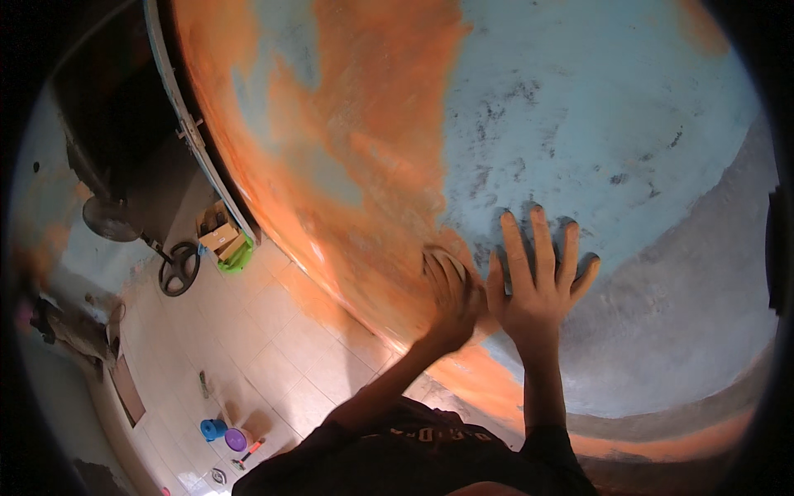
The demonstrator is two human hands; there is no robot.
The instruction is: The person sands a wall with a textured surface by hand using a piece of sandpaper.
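Fingers [542, 248] of the right hand [536, 306] are spread and released, laid against the blue part of the wall [571, 124]. Just beside it, the left hand [455, 310] is set against the orange part with its fingers bent; whether something is grasped under them cannot be told. The wall is situated directly before the person. Its left side is covered by orange patches, its blue area is marked with dark smudges, and a grey area [662, 314] is seen toward the right. At the left, a tiled floor [265, 347] is shown, where a blue container [212, 429] and a purple container [237, 439] are placed side by side, near an orange-handled tool [251, 451]. Farther off, a cardboard box [222, 237] and a green bag [237, 258] are placed together near a black spoked ring [173, 283].
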